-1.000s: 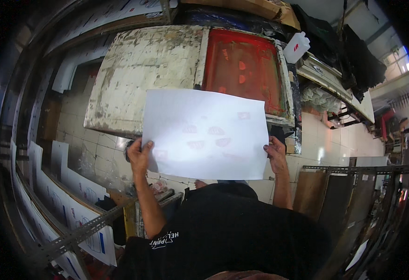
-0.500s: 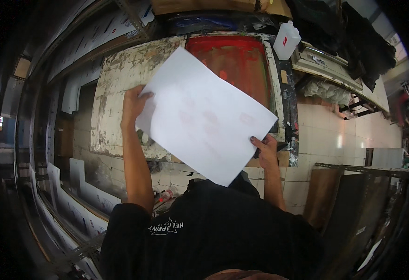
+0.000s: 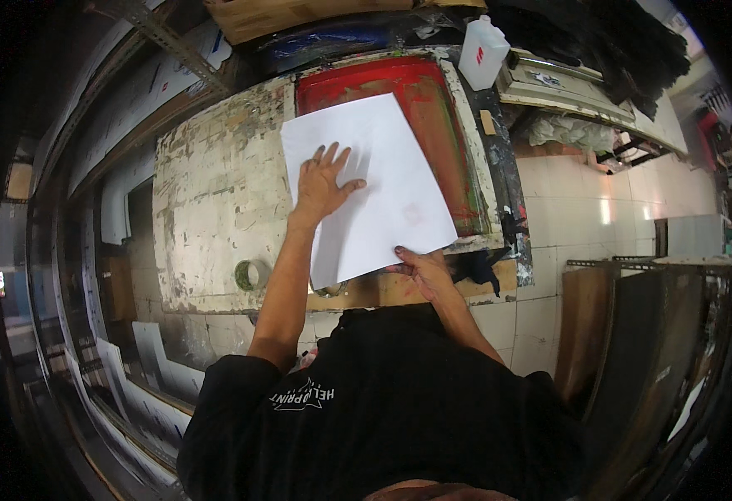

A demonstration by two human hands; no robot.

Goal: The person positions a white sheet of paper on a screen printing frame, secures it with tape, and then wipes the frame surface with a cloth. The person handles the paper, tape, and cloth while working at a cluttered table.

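Observation:
A sheet of white paper with faint marks lies tilted over the worktable, covering the near left part of a red-smeared framed screen. My left hand is spread above the sheet's left half, its fingers apart and casting a shadow; whether it touches the paper I cannot tell. With thumb on top and fingers underneath, my right hand grips the sheet's near right edge. A dark cloth hangs beside that hand. Left of the sheet, a greenish tape roll rests near the table's front edge.
The paint-worn white tabletop extends leftward. A white plastic jug stands at the far right corner, by a side bench. Metal racks rise on the left, and dark upright boards lean at the right.
The paper has turned and come down toward the table. My left hand has let go of its left corner and moved right, over the sheet. My right hand has shifted left, still holding the edge.

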